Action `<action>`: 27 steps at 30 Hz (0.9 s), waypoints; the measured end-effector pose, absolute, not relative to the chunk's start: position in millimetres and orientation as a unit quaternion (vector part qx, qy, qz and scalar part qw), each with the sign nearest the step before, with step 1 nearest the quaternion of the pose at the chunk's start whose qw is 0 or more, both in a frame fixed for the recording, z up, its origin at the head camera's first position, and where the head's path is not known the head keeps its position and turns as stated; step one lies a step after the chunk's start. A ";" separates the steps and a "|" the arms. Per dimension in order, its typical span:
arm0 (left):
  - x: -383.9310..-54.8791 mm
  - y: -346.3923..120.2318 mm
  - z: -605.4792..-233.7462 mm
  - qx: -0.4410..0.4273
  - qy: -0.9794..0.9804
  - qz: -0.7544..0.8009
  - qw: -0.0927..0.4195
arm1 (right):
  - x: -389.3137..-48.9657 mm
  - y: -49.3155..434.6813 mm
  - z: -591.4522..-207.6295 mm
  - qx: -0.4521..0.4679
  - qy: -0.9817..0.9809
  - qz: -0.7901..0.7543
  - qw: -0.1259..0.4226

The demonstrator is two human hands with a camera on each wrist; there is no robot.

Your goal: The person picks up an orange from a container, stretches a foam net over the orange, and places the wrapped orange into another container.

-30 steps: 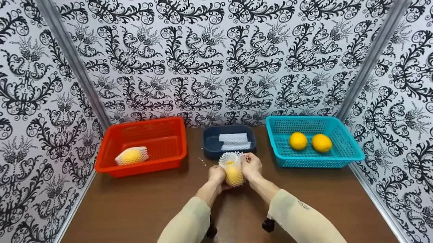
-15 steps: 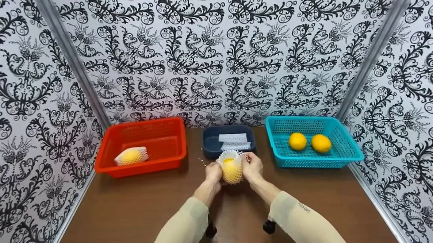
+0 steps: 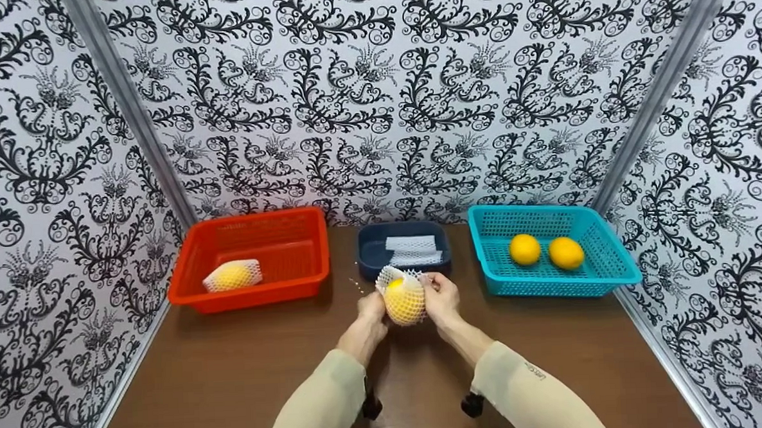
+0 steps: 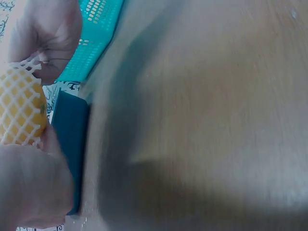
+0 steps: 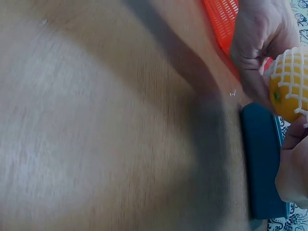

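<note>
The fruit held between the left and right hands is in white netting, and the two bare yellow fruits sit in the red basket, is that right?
Not quite: the two bare yellow fruits sit in the turquoise basket, not the red basket, as the head view shows. The held fruit between the left hand and right hand is indeed in white netting.

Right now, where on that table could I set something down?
On the bare table in front of the red basket or the turquoise basket. The middle is crowded: left hand and right hand hold a netted fruit near the dark tray.
</note>
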State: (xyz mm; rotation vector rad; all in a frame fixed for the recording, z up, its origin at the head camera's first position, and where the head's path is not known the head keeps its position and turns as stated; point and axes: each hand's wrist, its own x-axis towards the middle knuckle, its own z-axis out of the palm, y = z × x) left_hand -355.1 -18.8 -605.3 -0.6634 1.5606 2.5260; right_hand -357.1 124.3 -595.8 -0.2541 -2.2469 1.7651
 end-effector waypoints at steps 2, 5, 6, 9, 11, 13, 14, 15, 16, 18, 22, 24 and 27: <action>-351.4 -20.3 -604.9 -0.211 0.519 0.824 0.086 | -356.3 125.4 -597.0 -0.098 -0.771 0.616 0.128; -347.6 -21.8 -603.4 -0.201 0.525 0.819 0.117 | -355.0 126.7 -597.4 -0.113 -0.765 0.622 0.118; -347.4 -21.9 -602.8 -0.198 0.519 0.823 0.118 | -354.7 126.7 -597.3 -0.114 -0.764 0.625 0.115; -349.1 -21.5 -601.2 -0.191 0.495 0.841 0.105 | -353.5 126.0 -596.8 -0.106 -0.762 0.630 0.111; -351.5 -20.9 -600.1 -0.186 0.482 0.851 0.097 | -352.9 125.0 -596.9 -0.100 -0.760 0.632 0.111; -353.3 -20.9 -599.2 -0.181 0.476 0.856 0.089 | -351.4 124.5 -597.0 -0.094 -0.760 0.633 0.111; -353.9 -21.0 -598.8 -0.179 0.476 0.857 0.086 | -350.5 124.1 -597.0 -0.091 -0.762 0.632 0.111; -354.2 -21.2 -598.3 -0.179 0.476 0.857 0.084 | -349.9 123.8 -597.1 -0.089 -0.762 0.632 0.111; -354.3 -21.5 -598.1 -0.181 0.479 0.855 0.082 | -349.2 123.7 -597.2 -0.086 -0.763 0.632 0.110; -353.4 -22.2 -597.6 -0.184 0.483 0.852 0.078 | -348.2 123.5 -597.5 -0.083 -0.761 0.635 0.105; -349.9 -24.3 -597.3 -0.183 0.492 0.847 0.081 | -349.2 123.6 -598.3 -0.073 -0.739 0.665 0.080; -348.6 -25.9 -597.0 -0.183 0.492 0.847 0.079 | -348.9 124.1 -597.2 -0.067 -0.735 0.671 0.069; -347.3 -28.5 -595.5 -0.192 0.492 0.846 0.075 | -346.9 125.4 -595.0 -0.044 -0.758 0.646 0.076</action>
